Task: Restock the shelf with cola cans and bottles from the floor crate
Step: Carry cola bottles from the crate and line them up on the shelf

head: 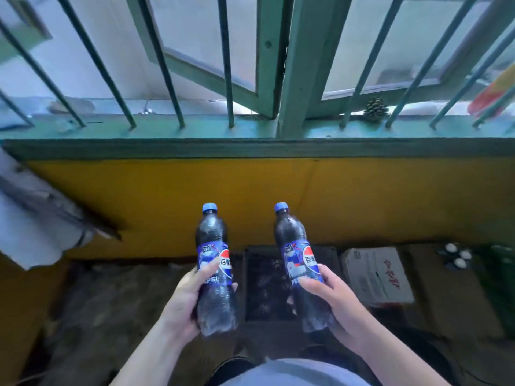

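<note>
Bottles (214, 263) (299, 263) — two, one per hand (184, 299) (337, 302).

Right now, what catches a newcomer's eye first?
At centre, the left hand and right hand each hold a dark, blue-capped cola bottle upright: left bottle, right bottle. Behind them runs a yellow wall panel, and above it a green barred window.
</note>
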The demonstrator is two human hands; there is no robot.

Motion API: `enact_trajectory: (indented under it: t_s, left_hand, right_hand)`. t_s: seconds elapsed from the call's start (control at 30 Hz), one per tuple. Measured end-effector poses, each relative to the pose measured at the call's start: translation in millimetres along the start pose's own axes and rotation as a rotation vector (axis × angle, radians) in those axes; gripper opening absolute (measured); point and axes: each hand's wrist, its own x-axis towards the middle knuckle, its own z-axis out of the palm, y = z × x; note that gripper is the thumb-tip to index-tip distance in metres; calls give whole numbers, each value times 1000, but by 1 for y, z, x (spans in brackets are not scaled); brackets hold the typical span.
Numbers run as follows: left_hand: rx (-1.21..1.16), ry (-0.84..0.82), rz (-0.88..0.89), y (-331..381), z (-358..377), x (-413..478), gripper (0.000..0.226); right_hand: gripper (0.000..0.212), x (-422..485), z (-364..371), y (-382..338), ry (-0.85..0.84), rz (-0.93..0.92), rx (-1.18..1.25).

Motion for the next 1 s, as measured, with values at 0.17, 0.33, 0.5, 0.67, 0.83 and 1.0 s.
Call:
enact_trajectory:
  t_s: [0.17, 0.33, 0.5, 0.67, 0.83, 1.0]
  left_hand:
    - [-46, 77, 195, -6, -7, -32, 70]
    - [-93, 162, 211, -24, 7, -54, 68]
    - [-66, 154, 205, -54, 29, -59, 76]
    - [-149, 256, 256, -90, 81, -52, 69]
    - [-184, 340, 248, -146, 146, -50, 81]
    - [-245, 460, 301, -193, 196, -64, 74]
  right_hand:
    - [77, 2, 21, -8, -135, -18, 37]
    - [65, 5, 26, -13, -158, 27, 29]
    - [63, 6, 4, -10, -147, 137, 96]
    - [58, 3, -50, -24, -279, 150, 93]
    - [51, 2, -112, -40, -407, 90, -11]
    - [49, -1, -146, -44, -513, 129, -126]
